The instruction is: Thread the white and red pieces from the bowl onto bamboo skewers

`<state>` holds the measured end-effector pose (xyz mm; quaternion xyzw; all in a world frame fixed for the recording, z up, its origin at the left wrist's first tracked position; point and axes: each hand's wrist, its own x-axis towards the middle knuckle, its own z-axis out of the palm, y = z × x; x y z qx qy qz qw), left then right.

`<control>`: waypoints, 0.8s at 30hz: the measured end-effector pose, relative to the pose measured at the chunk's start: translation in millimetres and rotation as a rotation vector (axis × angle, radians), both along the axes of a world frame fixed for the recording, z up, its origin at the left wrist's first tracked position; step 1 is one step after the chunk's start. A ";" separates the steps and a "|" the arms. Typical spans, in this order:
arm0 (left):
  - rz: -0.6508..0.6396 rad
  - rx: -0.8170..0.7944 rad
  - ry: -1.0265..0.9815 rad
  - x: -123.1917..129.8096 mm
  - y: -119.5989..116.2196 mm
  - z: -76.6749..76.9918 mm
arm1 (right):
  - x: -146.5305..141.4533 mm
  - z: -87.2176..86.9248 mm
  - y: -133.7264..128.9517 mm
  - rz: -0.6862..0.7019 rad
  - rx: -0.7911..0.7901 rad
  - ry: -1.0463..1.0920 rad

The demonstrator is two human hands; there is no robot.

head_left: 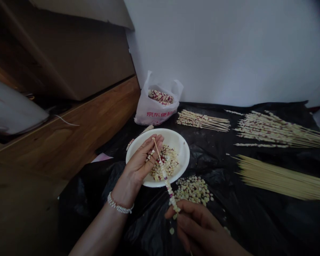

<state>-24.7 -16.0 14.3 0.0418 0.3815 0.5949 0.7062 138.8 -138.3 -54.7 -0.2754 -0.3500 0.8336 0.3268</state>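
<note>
My right hand (200,225) pinches a thin wooden skewer (167,183) threaded along much of its length with pale and purple corn kernels. The bare tip slants up and away to the fingers of my left hand (134,165). That hand is cupped palm up over a white bowl (186,149), with a few loose kernels (150,154) in it; the thumb and a fingertip meet at the skewer's tip. Mixed kernels (172,160) lie in the bowl. Between the bowl and my right hand, paler kernels (194,190) form a heap on black plastic sheeting (218,224).
Behind the bowl stands a white plastic bag (146,110) holding speckled corn cobs (160,96). Threaded skewers lie in a smaller bunch (200,120) and a larger pile (272,131). Bare skewers (282,177) lie at the right. A wooden board (96,117) and cardboard box (77,53) bound the left.
</note>
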 end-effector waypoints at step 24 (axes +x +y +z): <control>0.023 0.100 0.117 1.5 -0.1 -6.6 | -2.6 -2.4 -4.4 0.018 -0.099 0.095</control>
